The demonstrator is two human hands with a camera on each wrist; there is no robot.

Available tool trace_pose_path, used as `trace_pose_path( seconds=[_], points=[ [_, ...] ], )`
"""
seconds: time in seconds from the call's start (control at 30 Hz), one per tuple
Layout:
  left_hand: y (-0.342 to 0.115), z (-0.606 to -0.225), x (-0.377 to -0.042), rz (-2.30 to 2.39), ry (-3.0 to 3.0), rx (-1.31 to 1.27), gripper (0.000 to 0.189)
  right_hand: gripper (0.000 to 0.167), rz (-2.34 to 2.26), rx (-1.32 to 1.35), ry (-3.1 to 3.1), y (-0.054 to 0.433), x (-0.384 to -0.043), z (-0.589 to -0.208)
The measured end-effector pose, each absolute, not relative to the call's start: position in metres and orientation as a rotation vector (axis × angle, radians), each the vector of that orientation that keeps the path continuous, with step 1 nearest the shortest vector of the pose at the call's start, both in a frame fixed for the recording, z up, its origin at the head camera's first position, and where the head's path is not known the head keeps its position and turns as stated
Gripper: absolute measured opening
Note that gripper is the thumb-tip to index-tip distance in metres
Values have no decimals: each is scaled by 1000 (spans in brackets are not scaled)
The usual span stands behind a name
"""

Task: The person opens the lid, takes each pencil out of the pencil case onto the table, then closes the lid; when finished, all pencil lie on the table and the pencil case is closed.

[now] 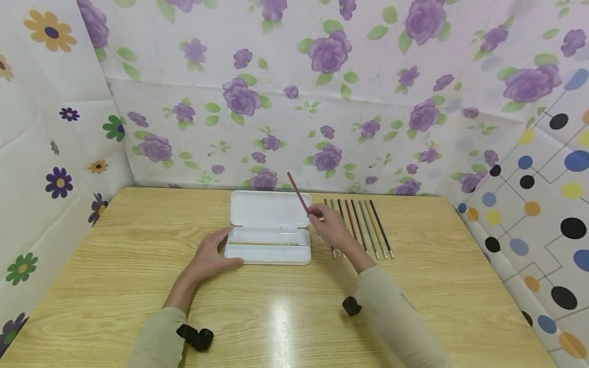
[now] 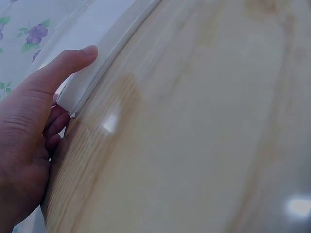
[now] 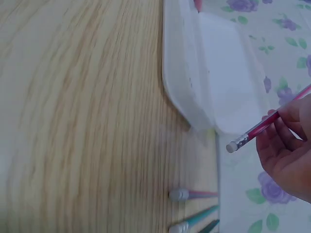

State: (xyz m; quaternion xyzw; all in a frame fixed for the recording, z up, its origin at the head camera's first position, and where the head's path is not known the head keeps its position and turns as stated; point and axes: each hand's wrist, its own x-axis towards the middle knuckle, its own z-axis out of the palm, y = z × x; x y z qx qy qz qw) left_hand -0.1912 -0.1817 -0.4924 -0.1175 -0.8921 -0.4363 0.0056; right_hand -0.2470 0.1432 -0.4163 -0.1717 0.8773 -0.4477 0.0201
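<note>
An open white pencil case [image 1: 267, 255] lies on the table with its lid [image 1: 262, 209] folded back toward the wall. One yellowish pencil [image 1: 257, 244] lies lengthwise inside it. My left hand [image 1: 209, 259] holds the case by its left end; in the left wrist view the thumb lies over the front edge and the fingers curl at the end. Above the case's right side, my right hand [image 1: 330, 225] pinches a dark red pencil [image 1: 298, 193], tilted up to the left. The right wrist view shows that pencil's white eraser [image 3: 233, 146] sticking out past the fingers.
Right of the case, several pencils lie side by side in a row, a black pencil [image 1: 382, 228] at the right end. The wooden table [image 1: 285, 312] meets a flowered cloth wall [image 1: 276, 128] at the back. A dotted cloth [image 1: 534, 220] hangs at the right.
</note>
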Motion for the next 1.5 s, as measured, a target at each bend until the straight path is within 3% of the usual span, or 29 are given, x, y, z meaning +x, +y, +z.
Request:
trace_pose_path(
  seconds=[0.9, 1.5],
  points=[
    [-181, -490, -189, -1377, -2787, -374, 91, 32, -1187, -116, 2899, 283, -255, -413],
    [-181, -490, -189, -1391, -2783, -380, 92, 30, -961, 26, 2873, 332, -257, -439]
  ],
)
